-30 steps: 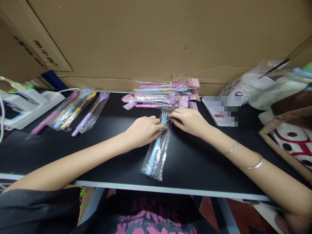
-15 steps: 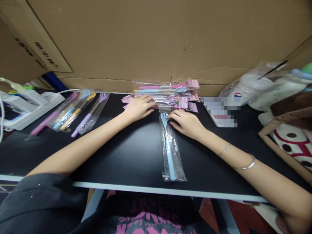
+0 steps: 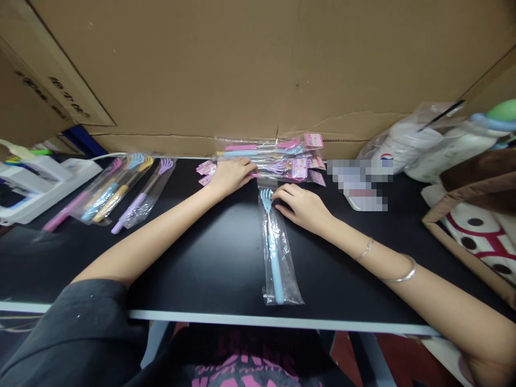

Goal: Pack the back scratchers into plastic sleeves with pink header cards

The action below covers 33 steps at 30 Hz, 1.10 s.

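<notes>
A blue back scratcher (image 3: 275, 263) lies in a clear plastic bag on the black table, its claw end pointing away from me. My right hand (image 3: 304, 207) is at the claw end, thumb and fingers curled in against the bag's right edge. Further back, bagged back scratchers with pink header cards (image 3: 299, 167) are heaped in a pile. Over the left part of that heap rests my left hand (image 3: 230, 176), its fingers stretched across the packages and the thumb apart. The packages hide some of its fingertips.
Several bagged back scratchers (image 3: 139, 207) lie at the left beside a white power strip (image 3: 52, 188). A cardboard wall (image 3: 258, 70) stands behind. To the right are a blurred-out flat object (image 3: 357, 185), a bagged cup (image 3: 411, 141) and a brown-handled bag (image 3: 463, 188).
The whole view has shifted slightly, moving everything a little to the left. Both hands stay in nearly the same places, at the pile and at the blue back scratcher.
</notes>
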Each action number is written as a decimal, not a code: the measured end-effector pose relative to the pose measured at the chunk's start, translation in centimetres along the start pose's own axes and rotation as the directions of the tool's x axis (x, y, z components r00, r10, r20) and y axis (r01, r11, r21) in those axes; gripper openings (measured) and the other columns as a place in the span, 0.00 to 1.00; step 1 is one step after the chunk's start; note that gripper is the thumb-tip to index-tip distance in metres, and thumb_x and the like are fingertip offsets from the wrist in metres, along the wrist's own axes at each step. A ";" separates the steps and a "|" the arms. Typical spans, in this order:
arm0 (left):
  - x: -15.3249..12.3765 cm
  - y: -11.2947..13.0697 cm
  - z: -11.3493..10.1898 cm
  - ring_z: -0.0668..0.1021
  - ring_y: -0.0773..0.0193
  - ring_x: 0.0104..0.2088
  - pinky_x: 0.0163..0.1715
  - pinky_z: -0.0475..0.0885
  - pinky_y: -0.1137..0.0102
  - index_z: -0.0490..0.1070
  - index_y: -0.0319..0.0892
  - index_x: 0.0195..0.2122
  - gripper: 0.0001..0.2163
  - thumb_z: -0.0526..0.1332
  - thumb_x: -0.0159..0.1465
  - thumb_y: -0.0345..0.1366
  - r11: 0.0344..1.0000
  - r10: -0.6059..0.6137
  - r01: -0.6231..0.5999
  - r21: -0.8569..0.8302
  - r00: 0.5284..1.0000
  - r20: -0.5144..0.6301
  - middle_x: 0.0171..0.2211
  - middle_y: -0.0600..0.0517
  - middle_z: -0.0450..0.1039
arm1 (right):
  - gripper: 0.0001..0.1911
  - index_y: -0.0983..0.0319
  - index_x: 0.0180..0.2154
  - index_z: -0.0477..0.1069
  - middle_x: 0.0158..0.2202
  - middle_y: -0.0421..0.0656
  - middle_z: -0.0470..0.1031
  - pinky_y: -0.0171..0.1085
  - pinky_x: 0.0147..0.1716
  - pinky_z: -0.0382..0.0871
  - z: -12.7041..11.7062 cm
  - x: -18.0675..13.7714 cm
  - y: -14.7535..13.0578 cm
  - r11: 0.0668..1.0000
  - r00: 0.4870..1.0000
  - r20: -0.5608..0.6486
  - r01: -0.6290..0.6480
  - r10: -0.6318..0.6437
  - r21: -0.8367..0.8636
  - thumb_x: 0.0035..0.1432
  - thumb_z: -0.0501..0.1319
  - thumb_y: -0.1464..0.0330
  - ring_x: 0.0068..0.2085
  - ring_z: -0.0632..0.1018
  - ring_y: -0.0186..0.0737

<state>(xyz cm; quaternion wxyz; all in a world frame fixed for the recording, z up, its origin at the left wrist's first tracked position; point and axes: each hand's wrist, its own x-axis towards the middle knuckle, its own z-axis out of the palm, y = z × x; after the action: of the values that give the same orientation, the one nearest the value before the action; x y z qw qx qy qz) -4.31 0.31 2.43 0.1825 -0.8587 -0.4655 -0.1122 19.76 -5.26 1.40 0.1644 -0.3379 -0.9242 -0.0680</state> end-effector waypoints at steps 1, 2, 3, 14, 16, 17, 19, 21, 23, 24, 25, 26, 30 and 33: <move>0.1 0.1 0.0 0.77 0.54 0.44 0.32 0.64 0.68 0.71 0.42 0.48 0.14 0.50 0.71 0.41 1.000 -0.016 0.016 -0.001 1.000 0.003 0.44 0.44 0.76 | 0.10 0.61 0.45 0.70 0.45 0.48 0.76 0.39 0.39 0.68 0.0 0.0 0.0 1.000 1.000 -0.002 0.002 -0.002 -0.002 0.66 0.54 0.68 0.45 0.75 0.45; 0.2 0.2 0.1 0.77 0.54 0.44 0.32 0.64 0.68 0.71 0.42 0.48 0.13 0.51 0.71 0.41 1.000 -0.031 0.031 -0.001 0.999 0.007 0.44 0.44 0.76 | 0.10 0.61 0.45 0.70 0.45 0.48 0.76 0.39 0.39 0.68 0.0 0.0 0.0 1.000 1.000 -0.002 0.004 -0.004 -0.005 0.66 0.54 0.68 0.45 0.75 0.45; 0.3 0.3 0.1 0.77 0.54 0.44 0.32 0.64 0.67 0.71 0.43 0.48 0.13 0.51 0.71 0.41 0.999 -0.044 0.044 0.000 0.999 0.013 0.44 0.44 0.76 | 0.10 0.61 0.45 0.70 0.45 0.48 0.76 0.39 0.39 0.68 0.0 0.0 0.0 1.000 1.000 -0.003 0.004 -0.004 -0.008 0.66 0.54 0.67 0.45 0.75 0.44; -1.4 1.1 -0.9 0.72 0.52 0.50 0.37 0.67 0.67 0.70 0.40 0.47 0.13 0.51 0.70 0.40 0.999 -0.011 0.011 -0.032 1.000 -0.001 0.47 0.42 0.73 | 0.11 0.62 0.45 0.70 0.45 0.48 0.76 0.39 0.38 0.66 0.0 0.0 -0.3 0.998 1.000 -0.001 -0.005 0.005 -0.065 0.67 0.51 0.69 0.44 0.75 0.44; -2.5 1.6 -1.3 0.73 0.52 0.49 0.36 0.67 0.67 0.71 0.39 0.46 0.14 0.52 0.70 0.41 1.000 0.021 -0.020 -0.017 1.000 0.016 0.46 0.43 0.74 | 0.11 0.62 0.45 0.70 0.44 0.48 0.76 0.40 0.37 0.66 0.1 -0.1 -0.2 0.998 1.000 -0.008 -0.004 0.003 -0.066 0.67 0.52 0.69 0.44 0.75 0.45; -3.1 1.9 -1.5 0.73 0.53 0.48 0.36 0.67 0.67 0.72 0.39 0.45 0.14 0.52 0.70 0.42 0.999 0.029 -0.029 -0.020 0.999 0.024 0.45 0.43 0.74 | 0.10 0.62 0.45 0.70 0.44 0.48 0.76 0.40 0.37 0.66 0.1 -0.1 -0.2 0.998 1.000 -0.013 -0.003 0.002 -0.065 0.66 0.52 0.69 0.44 0.75 0.45; -4.2 2.5 -1.9 0.74 0.55 0.46 0.35 0.67 0.67 0.73 0.39 0.43 0.14 0.53 0.70 0.43 0.998 0.045 -0.043 -0.052 0.999 0.026 0.43 0.44 0.75 | 0.10 0.62 0.45 0.70 0.44 0.48 0.76 0.40 0.38 0.66 0.2 -0.1 -0.2 0.998 1.000 -0.020 -0.001 -0.001 -0.063 0.66 0.53 0.68 0.44 0.75 0.45; -5.1 3.2 -2.3 0.75 0.57 0.45 0.36 0.68 0.68 0.74 0.41 0.44 0.14 0.53 0.70 0.43 0.993 0.068 -0.067 -0.100 0.998 0.011 0.42 0.46 0.76 | 0.10 0.62 0.45 0.70 0.45 0.48 0.76 0.40 0.39 0.66 0.2 -0.1 -0.2 0.998 1.000 -0.023 -0.002 0.001 -0.059 0.66 0.53 0.68 0.45 0.75 0.45; -5.7 3.8 -2.6 0.76 0.58 0.44 0.37 0.68 0.68 0.73 0.43 0.46 0.14 0.54 0.69 0.44 0.986 0.083 -0.083 -0.146 0.997 -0.001 0.42 0.47 0.77 | 0.10 0.63 0.45 0.70 0.45 0.48 0.76 0.40 0.39 0.67 0.3 -0.1 -0.2 0.998 1.000 -0.023 -0.007 0.006 -0.054 0.66 0.54 0.68 0.45 0.75 0.46; -5.9 4.0 -2.7 0.76 0.58 0.44 0.37 0.69 0.69 0.73 0.43 0.47 0.14 0.55 0.69 0.45 0.983 0.081 -0.080 -0.167 0.997 -0.001 0.42 0.48 0.77 | 0.09 0.63 0.45 0.70 0.45 0.48 0.76 0.40 0.39 0.67 0.3 -0.1 -0.2 0.999 1.000 -0.023 -0.013 0.012 -0.052 0.65 0.55 0.69 0.45 0.75 0.46; -6.0 4.2 -2.7 0.76 0.59 0.44 0.37 0.69 0.69 0.73 0.43 0.48 0.14 0.56 0.68 0.46 0.980 0.073 -0.071 -0.186 0.997 0.002 0.42 0.48 0.77 | 0.09 0.63 0.45 0.70 0.44 0.48 0.76 0.41 0.39 0.68 0.3 -0.1 -0.2 0.999 1.000 -0.022 -0.022 0.021 -0.048 0.65 0.55 0.69 0.45 0.75 0.46; -6.1 4.4 -2.7 0.76 0.59 0.44 0.37 0.69 0.69 0.72 0.43 0.48 0.15 0.58 0.67 0.47 0.976 0.065 -0.062 -0.208 0.998 0.005 0.42 0.49 0.77 | 0.09 0.63 0.45 0.70 0.44 0.48 0.76 0.41 0.40 0.68 0.3 -0.1 -0.2 0.999 0.999 -0.019 -0.032 0.031 -0.042 0.64 0.56 0.69 0.45 0.76 0.47; -6.1 4.9 -2.6 0.76 0.60 0.45 0.41 0.70 0.69 0.70 0.42 0.50 0.17 0.61 0.65 0.47 0.941 0.051 -0.047 -0.336 0.999 0.006 0.45 0.51 0.78 | 0.08 0.62 0.44 0.69 0.44 0.47 0.76 0.42 0.41 0.69 0.4 -0.1 -0.1 0.996 0.996 -0.023 -0.090 0.091 0.027 0.62 0.59 0.70 0.46 0.76 0.47; -6.1 5.4 -2.8 0.76 0.60 0.46 0.44 0.71 0.68 0.68 0.43 0.54 0.20 0.61 0.65 0.48 0.912 0.043 -0.034 -0.409 0.999 0.013 0.47 0.51 0.77 | 0.07 0.61 0.43 0.68 0.43 0.46 0.76 0.42 0.41 0.69 0.6 -0.1 0.0 0.982 0.988 -0.044 -0.140 0.146 0.131 0.61 0.61 0.70 0.46 0.75 0.47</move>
<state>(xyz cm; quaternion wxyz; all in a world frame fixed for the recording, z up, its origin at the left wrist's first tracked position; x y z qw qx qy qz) -3.15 -8.25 1.65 -0.0038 -0.8881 -0.4166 -0.1940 19.70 -5.20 0.82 0.2148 -0.3903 -0.8952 -0.0058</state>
